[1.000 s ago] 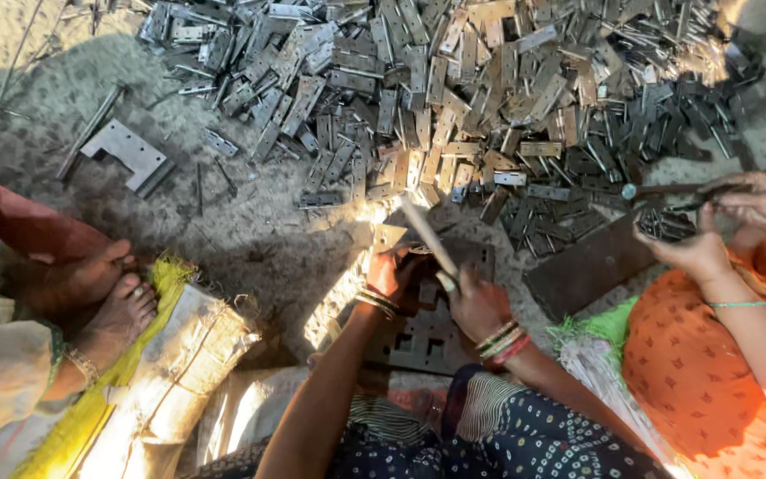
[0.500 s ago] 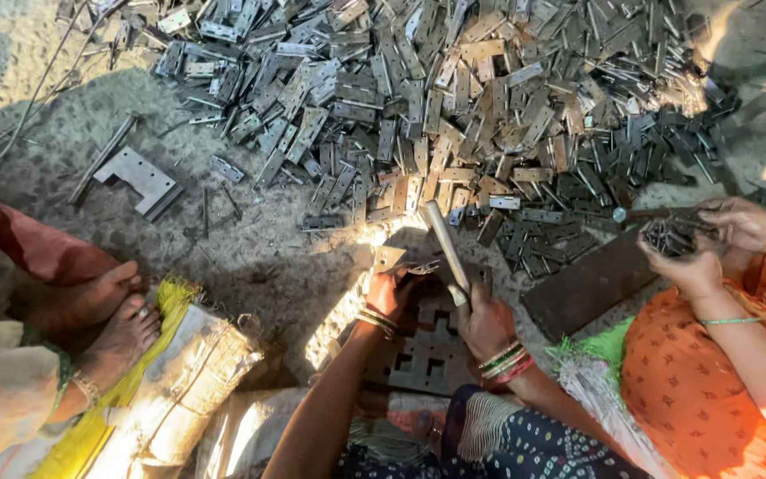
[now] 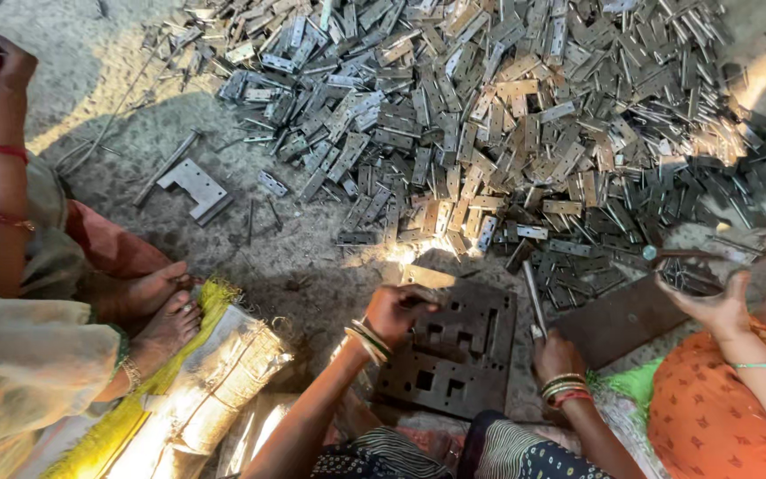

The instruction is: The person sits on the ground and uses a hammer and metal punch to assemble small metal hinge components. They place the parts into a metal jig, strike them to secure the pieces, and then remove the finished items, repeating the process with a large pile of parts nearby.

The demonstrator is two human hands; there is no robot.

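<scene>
A big pile of metal hinges (image 3: pixel 489 133) blocks the ground ahead of me. On my right, another person's hands (image 3: pixel 720 302) and a flat metal bar (image 3: pixel 631 319) are close. On my left, someone's feet (image 3: pixel 157 310) and a sack (image 3: pixel 214 372) fill the way. Bare ground (image 3: pixel 294 266) between the pile and my metal plate (image 3: pixel 454 346) is open.

The heap of hinge plates (image 3: pixel 489 133), filling twelve to two o'clock, is grey steel, with pale tan and brassy pieces where sunlight hits. The slotted metal block (image 3: pixel 454 350) at six o'clock is dark, near-black grey. A person at four o'clock wears an orange garment (image 3: pixel 711 435) with a small darker print and a green bangle (image 3: pixel 760 365). At seven o'clock a sack (image 3: pixel 206 381) is off-white with a yellow fringe. Red bangles (image 3: pixel 2 153) show at nine o'clock.
</scene>
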